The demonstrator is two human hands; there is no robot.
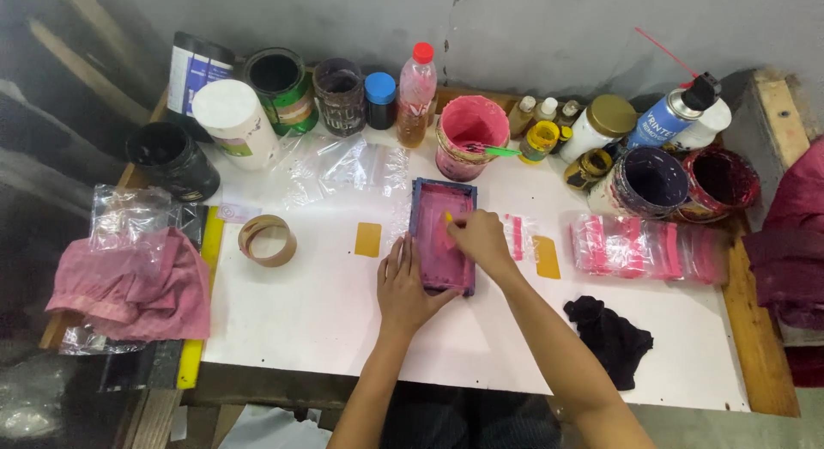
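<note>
A small blue-framed printing screen (429,196), stained pink inside, lies flat on the white table (309,316). My left hand (405,284) presses on its near left edge, fingers spread. My right hand (481,237) is over the screen's right side, pinching a small yellow scraper (447,218) against the pink mesh. A clear plastic bag (518,236) with a pink print sticks out from under the screen at its right.
Behind the screen stands a pink paint tub (470,133) with a green stick, among several cans, jars and bottles. A pile of printed bags (639,247) lies right, a black cloth (611,336) near right, a tape roll (267,239) and pink rag (137,286) left.
</note>
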